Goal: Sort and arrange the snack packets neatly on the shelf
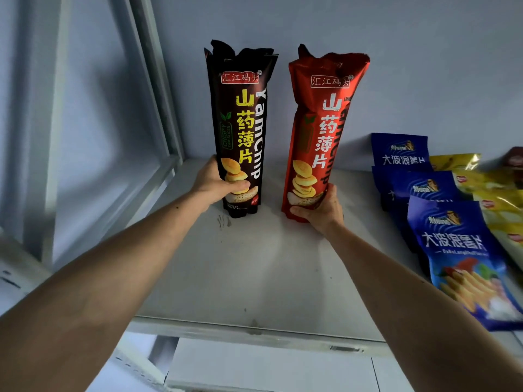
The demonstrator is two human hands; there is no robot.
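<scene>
Pale grey shelf [254, 267] against a bluish wall, metal upright in the upper left of the frame. Surface scuffed near centre.

We hold two tall yam-chip packets upright at centre frame, toward the back of the shelf. Left hand [218, 183] wraps the lower part of the black packet [240, 123], thumb across its front; its base appears to rest on the shelf. Right hand [319, 207] cups the bottom of the red packet [319, 131], fingers curled under and around it; we cannot tell whether its base touches the shelf. The two packets stand near each other, not touching, fronts facing us.

We judge the low grip is chosen because these packets are tall and narrow and would likely topple if released carelessly; holding near the base lets us square them side by side.

Right side of the frame: blue packets [458, 250] lie overlapping in a row running front to back, with yellow packets [492, 199] beyond them at the edge. Like with like, so sorting seems partly done.
</scene>
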